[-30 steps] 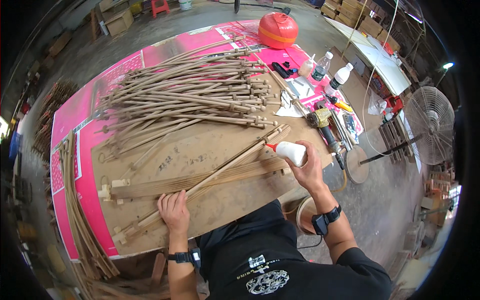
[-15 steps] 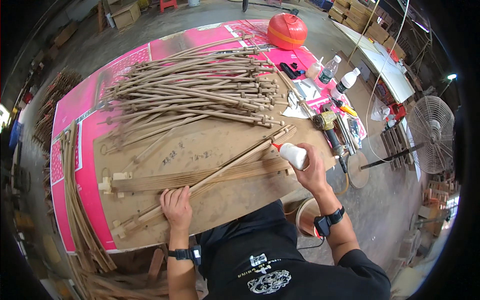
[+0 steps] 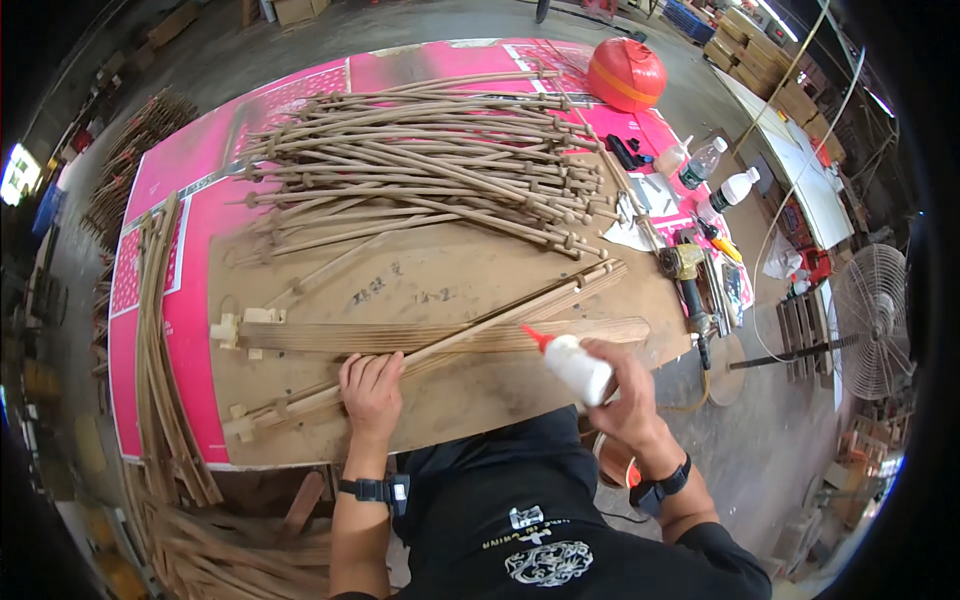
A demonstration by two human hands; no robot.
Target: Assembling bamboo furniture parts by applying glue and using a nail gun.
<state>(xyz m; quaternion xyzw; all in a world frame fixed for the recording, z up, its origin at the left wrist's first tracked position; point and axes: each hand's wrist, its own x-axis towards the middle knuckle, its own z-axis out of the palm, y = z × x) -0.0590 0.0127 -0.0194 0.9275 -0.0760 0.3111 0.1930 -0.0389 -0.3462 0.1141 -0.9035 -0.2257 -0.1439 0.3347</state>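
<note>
My right hand [image 3: 628, 398] is wrapped around a white squeeze bottle [image 3: 578, 368] with a red nozzle. The bottle is tilted in the air, its tip pointing up and left, a little apart from the wooden rod [image 3: 500, 318]. That rod runs slantwise across the board, with a knob near its upper right end. At its lower left part, the curled fingers of my left hand [image 3: 372, 392] hold it down; my left thumb is largely hidden. Under the rod lies a flat bundle of wooden strips [image 3: 320, 338], its left end against a pale block [image 3: 228, 330].
Many knobbed rods [image 3: 430, 165] are piled across the table's far half. Right of them are plastic bottles [image 3: 705, 162], a nail gun [image 3: 688, 275] and a red round container [image 3: 627, 75]. Long strips [image 3: 155, 330] overhang the left edge. A fan [image 3: 868, 320] stands at right.
My right hand has drawn the squeeze bottle toward me and left, so its nozzle has come away from the rod's upper end. My left hand stays on the rod. The view has shifted slightly.
</note>
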